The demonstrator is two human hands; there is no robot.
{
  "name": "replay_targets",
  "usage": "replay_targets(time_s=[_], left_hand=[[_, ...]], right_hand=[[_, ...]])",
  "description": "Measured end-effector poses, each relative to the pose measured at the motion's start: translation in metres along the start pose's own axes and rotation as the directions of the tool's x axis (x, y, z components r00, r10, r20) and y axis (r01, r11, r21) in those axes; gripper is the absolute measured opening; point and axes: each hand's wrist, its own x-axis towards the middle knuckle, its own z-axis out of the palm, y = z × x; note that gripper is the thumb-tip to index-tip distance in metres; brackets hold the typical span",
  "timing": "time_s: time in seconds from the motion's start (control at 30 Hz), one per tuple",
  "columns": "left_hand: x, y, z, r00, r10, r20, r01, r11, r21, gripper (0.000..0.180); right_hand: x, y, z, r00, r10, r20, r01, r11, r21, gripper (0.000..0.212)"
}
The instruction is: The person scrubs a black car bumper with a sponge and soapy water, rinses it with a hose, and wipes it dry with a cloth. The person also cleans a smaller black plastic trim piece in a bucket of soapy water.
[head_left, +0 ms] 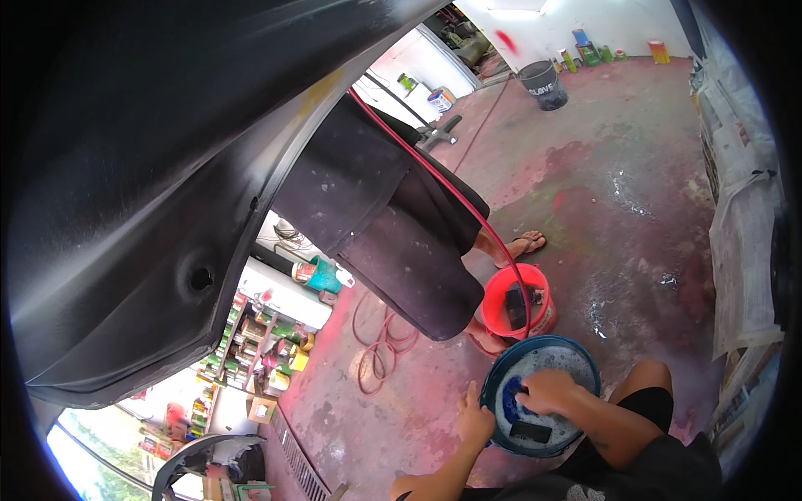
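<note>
Blue cloth (510, 399), or perhaps a sponge, lies in the foam of the dark teal tub (576, 347) at the lower right of the frame, and I see the right hand (541, 392) reaching it from the right. That hand is the nearer one: its fingers curl closed on the cloth, though their tips are hidden from me. The cloth's longer axis runs roughly up and down the frame, with a dark block (530, 432) just below it, lying nearly left to right. My left hand (476, 416) sits left of the cloth, outside the tub, its fingers loosely parted and seemingly holding nothing; I can't tell whether it touches the rim. Just above the tub, I see a red bucket (547, 321) with dark pieces inside.
</note>
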Motion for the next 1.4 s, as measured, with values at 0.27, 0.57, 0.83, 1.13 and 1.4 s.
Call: replay_targets(time_s=[0.27,0.57,0.83,1.13,1.4], left_hand=[[0.01,-0.033,0.031,0.994,-0.096,0.044,0.102,0.974,-0.201,0.087],[0.014,-0.039,0.039,0.995,-0.058,0.077,0.064,0.996,-0.07,0.061],[0.012,-0.023,0.034,0.992,-0.089,0.085,0.092,0.995,-0.042,0.059],[0.014,-0.025,0.034,0.992,-0.078,0.096,0.081,0.996,-0.031,0.06],[0.013,-0.028,0.032,0.991,-0.084,0.101,0.086,0.996,-0.02,0.065]], right_hand=[[0.002,0.018,0.052,0.953,0.159,-0.258,-0.113,0.976,0.184,0.047],[0.022,-0.017,-0.066,0.862,0.009,-0.506,0.398,0.606,0.689,0.04],[-0.046,-0.155,-0.257,0.118,-0.304,-0.945,0.831,0.552,-0.073,0.043],[-0.004,-0.233,-0.333,-0.456,-0.093,-0.885,0.694,0.585,-0.419,0.055],[0.006,-0.245,-0.339,-0.459,-0.081,-0.885,0.606,0.7,-0.378,0.063]])
